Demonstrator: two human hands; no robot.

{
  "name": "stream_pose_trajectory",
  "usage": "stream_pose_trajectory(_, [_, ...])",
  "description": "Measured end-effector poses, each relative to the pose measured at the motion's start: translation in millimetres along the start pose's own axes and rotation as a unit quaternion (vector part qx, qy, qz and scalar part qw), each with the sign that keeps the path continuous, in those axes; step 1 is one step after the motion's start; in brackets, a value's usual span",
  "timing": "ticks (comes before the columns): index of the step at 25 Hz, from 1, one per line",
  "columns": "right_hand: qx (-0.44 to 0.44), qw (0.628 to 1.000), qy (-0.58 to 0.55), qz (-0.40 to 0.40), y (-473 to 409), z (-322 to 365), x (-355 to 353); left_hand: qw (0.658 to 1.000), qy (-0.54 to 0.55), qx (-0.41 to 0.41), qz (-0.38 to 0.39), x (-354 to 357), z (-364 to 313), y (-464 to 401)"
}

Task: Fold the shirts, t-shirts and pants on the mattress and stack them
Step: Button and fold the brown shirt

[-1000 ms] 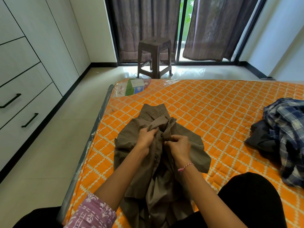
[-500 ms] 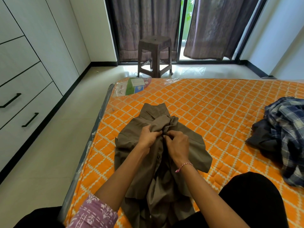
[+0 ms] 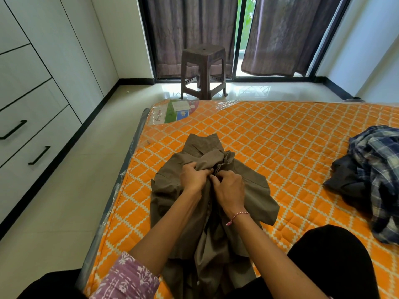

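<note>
A brown button-up shirt (image 3: 170, 190) lies front side up on the orange patterned mattress (image 3: 280, 147), collar pointing away from me. My left hand (image 3: 193, 176) grips the shirt's left front edge just below the collar. My right hand (image 3: 230, 188) pinches the opposite front edge, and the fingertips of both hands meet at the placket. A heap of unfolded clothes (image 3: 375, 175), with a blue plaid shirt on top of dark fabric, sits at the mattress's right edge.
A brown plastic stool (image 3: 204, 70) stands on the tiled floor beyond the mattress, before dark curtains. White drawers (image 3: 32, 126) with black handles line the left wall. My black-clad knee (image 3: 336, 262) rests on the mattress at lower right.
My hands have drawn together at the shirt's placket, a little higher toward the collar. The shirt's body has stayed in place.
</note>
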State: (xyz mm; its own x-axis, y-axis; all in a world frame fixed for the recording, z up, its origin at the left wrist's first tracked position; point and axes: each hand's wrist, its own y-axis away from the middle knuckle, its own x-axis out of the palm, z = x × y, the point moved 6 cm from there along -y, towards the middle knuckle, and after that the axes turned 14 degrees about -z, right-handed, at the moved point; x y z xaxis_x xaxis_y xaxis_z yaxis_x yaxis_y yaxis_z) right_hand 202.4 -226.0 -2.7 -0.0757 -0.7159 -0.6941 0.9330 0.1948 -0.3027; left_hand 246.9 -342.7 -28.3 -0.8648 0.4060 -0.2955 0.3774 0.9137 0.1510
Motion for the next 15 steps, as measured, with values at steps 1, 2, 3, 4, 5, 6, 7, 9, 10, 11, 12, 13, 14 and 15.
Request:
stream_pose_trajectory(1, [0.007, 1.0, -0.001, 0.002, -2, -1, 0, 1.0, 0.001, 0.002, 0.002, 1, 0, 0])
stream_pose_trajectory(2, [0.012, 1.0, 0.001, 0.005, -4, -2, 0, 1.0, 0.001, 0.002, 0.008, 1, -1, 0])
stream_pose_trajectory(3, [0.013, 1.0, 0.004, 0.011, -8, -2, 0, 1.0, 0.0, 0.001, 0.015, 2, -1, 0])
stream_pose_trajectory(4, [0.013, 1.0, 0.01, 0.02, -11, -3, 1, 1.0, -0.002, -0.002, 0.024, 3, -2, -1])
stream_pose_trajectory(5, [0.015, 0.999, 0.014, 0.027, -14, -2, 1, 0.999, -0.002, -0.006, 0.033, 4, -2, -2])
stream_pose_trajectory(6, [0.017, 0.999, 0.014, 0.034, -17, -3, 1, 0.999, 0.0, -0.012, 0.039, 5, -2, -4])
stream_pose_trajectory(7, [0.019, 0.999, 0.011, 0.039, -19, -3, 2, 0.999, 0.006, -0.018, 0.043, 6, -2, -5])
stream_pose_trajectory(9, [0.019, 0.999, 0.006, 0.045, -22, -5, 3, 0.998, 0.027, -0.031, 0.055, 7, -1, -6])
stream_pose_trajectory(10, [0.02, 0.999, 0.002, 0.048, -23, -6, 4, 0.997, 0.032, -0.03, 0.063, 7, -2, -5])
stream_pose_trajectory(11, [0.019, 0.999, -0.003, 0.05, -23, -7, 5, 0.996, 0.031, -0.017, 0.077, 6, -3, -5])
stream_pose_trajectory(12, [0.017, 0.998, -0.008, 0.051, -24, -7, 5, 0.995, 0.024, 0.01, 0.094, 6, -6, -6])
stream_pose_trajectory(13, [0.017, 0.998, -0.012, 0.054, -26, -6, 6, 0.994, 0.003, 0.046, 0.098, 4, -10, -7])
stream_pose_trajectory(14, [0.02, 0.998, -0.016, 0.056, -28, -6, 7, 0.991, -0.05, 0.095, 0.081, 0, -15, -5])
stream_pose_trajectory(15, [0.026, 0.998, -0.021, 0.057, -31, -5, 7, 0.974, -0.134, 0.183, 0.017, -9, -25, -3])
